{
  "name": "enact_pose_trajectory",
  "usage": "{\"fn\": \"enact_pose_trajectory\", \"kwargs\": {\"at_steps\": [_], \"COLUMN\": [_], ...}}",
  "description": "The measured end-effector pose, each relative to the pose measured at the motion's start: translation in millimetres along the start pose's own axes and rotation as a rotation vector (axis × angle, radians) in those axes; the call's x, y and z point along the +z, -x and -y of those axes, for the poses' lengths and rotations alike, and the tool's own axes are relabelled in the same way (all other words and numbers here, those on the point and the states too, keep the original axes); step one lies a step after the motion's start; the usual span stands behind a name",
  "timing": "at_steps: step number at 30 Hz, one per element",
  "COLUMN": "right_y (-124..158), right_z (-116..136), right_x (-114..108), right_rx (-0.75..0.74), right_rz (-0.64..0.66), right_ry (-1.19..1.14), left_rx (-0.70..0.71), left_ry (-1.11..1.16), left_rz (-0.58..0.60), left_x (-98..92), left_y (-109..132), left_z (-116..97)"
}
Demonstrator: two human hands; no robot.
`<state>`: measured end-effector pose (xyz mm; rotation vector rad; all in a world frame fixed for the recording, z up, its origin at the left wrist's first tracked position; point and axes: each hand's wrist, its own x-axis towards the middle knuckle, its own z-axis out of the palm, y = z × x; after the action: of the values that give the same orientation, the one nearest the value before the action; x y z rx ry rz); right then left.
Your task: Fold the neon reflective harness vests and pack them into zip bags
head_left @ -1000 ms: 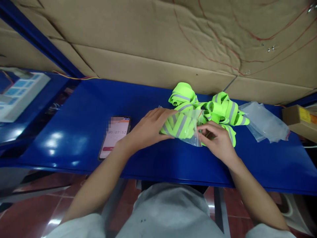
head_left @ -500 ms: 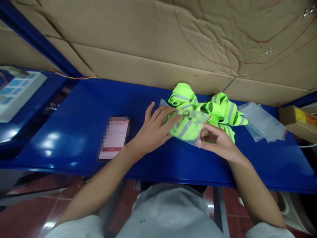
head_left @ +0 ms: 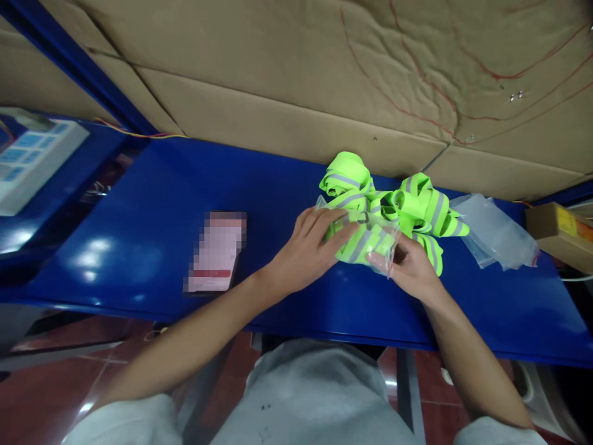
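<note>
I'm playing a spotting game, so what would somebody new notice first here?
Probably the bright yellow-green fabric straps with grey stripes, heaped at the back of the shiny blue table. Next, the clear plastic bag with similar strap inside, held in front of that heap by the left hand and right hand. Then the flat phone with a pinkish screen, lying left of the hands.

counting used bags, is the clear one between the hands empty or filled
Filled: green strap with grey stripes shows through the clear bag. Whether it is sealed, I cannot tell.
</note>
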<state>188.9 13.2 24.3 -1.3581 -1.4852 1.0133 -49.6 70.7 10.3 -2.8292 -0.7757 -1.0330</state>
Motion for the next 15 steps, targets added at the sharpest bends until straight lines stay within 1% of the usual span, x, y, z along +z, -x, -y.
{"fn": "enact_pose_trajectory", "kwargs": {"at_steps": [4, 9, 13, 15], "right_y": [-0.1, -0.9, -1.1, -1.2], "right_z": [6.6, 8.6, 9.5, 8.7], "right_x": [1.2, 4.2, 6.1, 5.3], "right_rx": [-0.035, 0.028, -0.011, -0.003], "right_rz": [0.055, -0.064, -0.007, 0.020], "right_ry": [0.013, 0.000, 0.036, 0.036], "left_rx": [-0.011, 0.022, 0.047, 0.053], "left_ry": [-0.001, -0.002, -0.014, -0.014], "left_rz": [-0.020, -0.041, -0.052, -0.051], "left_x": [1.6, 3.1, 3.2, 4.1], "left_y": [-0.4, -0.8, 1.8, 3.1], "left_z": [-4.3, -6.9, -7.5, -8.9]}}
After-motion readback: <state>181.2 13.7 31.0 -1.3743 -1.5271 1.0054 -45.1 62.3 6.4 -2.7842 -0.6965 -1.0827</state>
